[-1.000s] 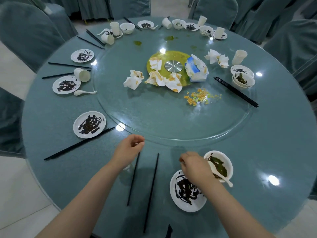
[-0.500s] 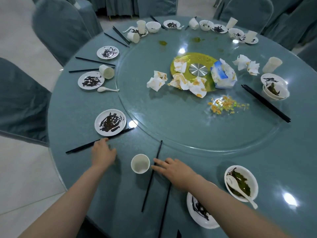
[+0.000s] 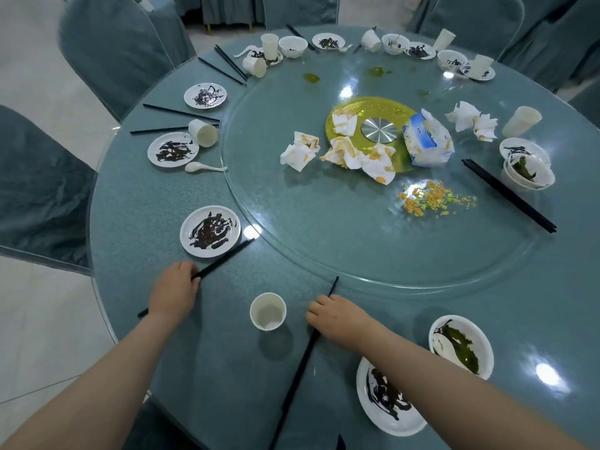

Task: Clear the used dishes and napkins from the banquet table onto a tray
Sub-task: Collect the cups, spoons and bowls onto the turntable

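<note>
Table (image 3: 136, 203) with plates (image 3: 210, 231), chopsticks (image 3: 224, 256)

Covered chairs (image 3: 117, 50), pale tiled floor (image 3: 42, 336)

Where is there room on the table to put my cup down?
The near half of the glass turntable is bare, from the crumbs to the near rim. The table right of that, above the bowl, is bare too. The far edge is crowded with cups and dishes; napkins fill the middle.
</note>
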The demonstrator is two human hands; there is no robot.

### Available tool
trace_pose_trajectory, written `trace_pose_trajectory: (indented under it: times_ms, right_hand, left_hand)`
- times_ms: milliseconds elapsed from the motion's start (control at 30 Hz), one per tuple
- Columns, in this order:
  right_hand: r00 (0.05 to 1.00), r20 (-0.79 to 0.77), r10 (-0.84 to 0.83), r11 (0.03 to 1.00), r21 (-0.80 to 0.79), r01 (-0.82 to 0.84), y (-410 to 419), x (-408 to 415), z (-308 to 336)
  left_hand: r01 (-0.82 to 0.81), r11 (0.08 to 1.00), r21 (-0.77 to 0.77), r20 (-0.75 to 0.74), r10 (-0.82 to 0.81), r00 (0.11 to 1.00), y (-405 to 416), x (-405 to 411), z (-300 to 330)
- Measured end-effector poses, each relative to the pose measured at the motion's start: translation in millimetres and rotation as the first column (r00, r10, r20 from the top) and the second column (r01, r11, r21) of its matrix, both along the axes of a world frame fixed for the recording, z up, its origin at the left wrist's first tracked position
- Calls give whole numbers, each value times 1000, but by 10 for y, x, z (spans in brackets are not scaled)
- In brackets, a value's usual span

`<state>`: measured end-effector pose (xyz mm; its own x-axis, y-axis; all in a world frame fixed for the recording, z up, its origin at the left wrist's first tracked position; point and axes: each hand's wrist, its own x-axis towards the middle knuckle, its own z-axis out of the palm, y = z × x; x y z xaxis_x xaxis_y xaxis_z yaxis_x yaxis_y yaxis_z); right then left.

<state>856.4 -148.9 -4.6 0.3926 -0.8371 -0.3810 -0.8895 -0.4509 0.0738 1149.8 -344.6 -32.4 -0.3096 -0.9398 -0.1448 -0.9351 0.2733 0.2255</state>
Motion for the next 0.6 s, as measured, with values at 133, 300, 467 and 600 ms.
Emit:
trace_pose_trajectory:
  times_ms: [133, 300, 467, 600]
  right_hand:
    - [1000, 19, 17, 990, 139, -19, 1, 2, 60]
    - [1000, 5, 16, 979, 205, -17, 25, 7, 109]
    - [1000, 23, 5, 984, 181, -9, 132, -13, 195]
    - [998, 48, 29, 994, 99, -34, 234, -84, 203]
  left_hand:
    - [85, 993, 81, -9, -84, 996, 73, -22, -9]
    - [162, 975, 153, 33, -169, 985, 184, -43, -20]
    - [145, 962, 231, 150, -182, 972, 265, -125, 83]
    - [118, 960, 252, 170, -164, 972, 317, -147, 168]
